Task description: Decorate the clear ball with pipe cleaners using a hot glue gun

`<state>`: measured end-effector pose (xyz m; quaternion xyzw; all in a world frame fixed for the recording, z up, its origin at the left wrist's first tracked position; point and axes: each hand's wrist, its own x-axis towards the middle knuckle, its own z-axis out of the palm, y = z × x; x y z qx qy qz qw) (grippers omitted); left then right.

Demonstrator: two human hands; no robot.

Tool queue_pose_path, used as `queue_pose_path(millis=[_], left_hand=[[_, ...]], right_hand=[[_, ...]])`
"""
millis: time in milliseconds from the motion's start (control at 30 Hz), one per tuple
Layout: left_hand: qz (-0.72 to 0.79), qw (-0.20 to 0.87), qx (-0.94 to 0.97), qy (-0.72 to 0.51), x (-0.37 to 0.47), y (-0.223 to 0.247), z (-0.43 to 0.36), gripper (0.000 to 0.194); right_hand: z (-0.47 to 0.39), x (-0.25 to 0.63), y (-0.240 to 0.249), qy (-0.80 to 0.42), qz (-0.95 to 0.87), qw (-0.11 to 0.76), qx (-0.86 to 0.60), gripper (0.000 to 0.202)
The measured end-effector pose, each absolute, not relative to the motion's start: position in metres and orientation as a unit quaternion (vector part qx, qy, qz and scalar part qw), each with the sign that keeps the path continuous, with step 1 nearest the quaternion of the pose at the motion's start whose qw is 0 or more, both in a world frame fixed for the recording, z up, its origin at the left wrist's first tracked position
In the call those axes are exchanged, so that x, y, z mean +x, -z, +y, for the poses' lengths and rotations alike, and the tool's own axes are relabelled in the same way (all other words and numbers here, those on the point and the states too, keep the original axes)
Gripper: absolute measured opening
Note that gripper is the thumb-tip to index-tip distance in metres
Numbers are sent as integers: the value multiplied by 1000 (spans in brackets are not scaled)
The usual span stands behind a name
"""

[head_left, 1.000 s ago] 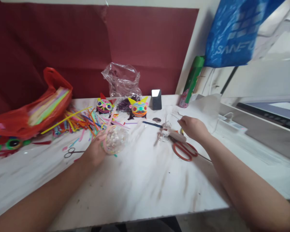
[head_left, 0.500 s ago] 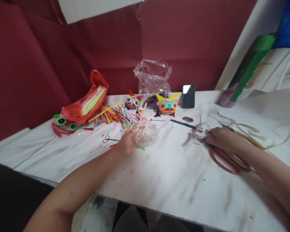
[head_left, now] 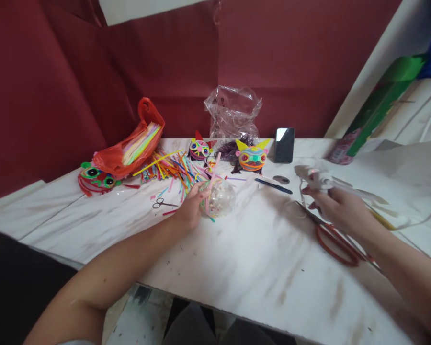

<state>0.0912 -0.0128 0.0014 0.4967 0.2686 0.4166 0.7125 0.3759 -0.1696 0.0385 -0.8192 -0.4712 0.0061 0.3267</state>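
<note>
My left hand [head_left: 193,206] holds a clear ball [head_left: 221,198] by its left side, where colored strips are stuck on it. A pink strip [head_left: 214,168] stands up from beside my fingers. On the right, my right hand [head_left: 332,203] is closed around a whitish, clear tool [head_left: 319,178] that looks like a glue gun, blurred by motion and raised a little. Below that hand lie large scissors with red handles [head_left: 335,245]. A dark blue pen-like stick [head_left: 274,186] rests between the two hands.
Small scissors [head_left: 164,203] and a heap of colored strips [head_left: 175,170] are at left. Behind stand decorated heads [head_left: 251,157], a red bag [head_left: 125,151], a clear plastic bag [head_left: 233,112] and a phone [head_left: 284,145]. A green roll [head_left: 388,103] leans at the right.
My right hand has lifted the whitish tool off the table, uncovering more of the red-handled scissors. My left hand still holds the ball in nearly the same place.
</note>
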Motion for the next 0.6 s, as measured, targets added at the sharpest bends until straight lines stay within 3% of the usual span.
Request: queue_pose_path(millis=[100, 200, 400, 600], left_hand=[[272, 661, 548, -434, 93, 0, -18, 52], [276, 597, 603, -452, 94, 6, -20, 55], [260, 548, 659, -445, 95, 18, -17, 63], [245, 528, 681, -443, 95, 17, -19, 63]], right_hand=[[-178, 355, -39, -114, -452, 411, -784, 36], [-189, 333, -36, -113, -532, 436, -717, 28], [-201, 298, -33, -72, -715, 415, -558, 16], [-200, 292, -30, -85, -724, 392, -561, 15]])
